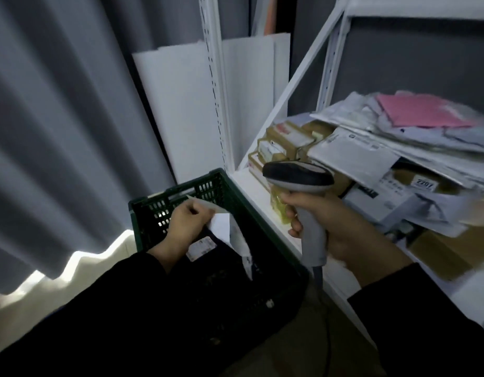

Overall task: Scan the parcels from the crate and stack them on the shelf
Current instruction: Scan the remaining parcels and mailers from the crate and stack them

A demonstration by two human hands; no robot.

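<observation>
The left hand (pixel 185 223) pinches a white parcel (pixel 235 232) by its top edge inside the green crate (pixel 181 191), and a dark sleeve covers the crate's near side. The right hand (pixel 325 221) grips the scanner (pixel 298 178) upright, hiding part of the parcels (pixel 398 148) heaped on the white shelf (pixel 251 183). The held parcel hangs lengthwise downward, thin and creased, possibly a soft mailer

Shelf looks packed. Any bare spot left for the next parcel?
Only the shelf strip along its near edge, between the crate and the brown boxes, and it is narrow. Behind it, boxes and piled mailers fill the board.
</observation>
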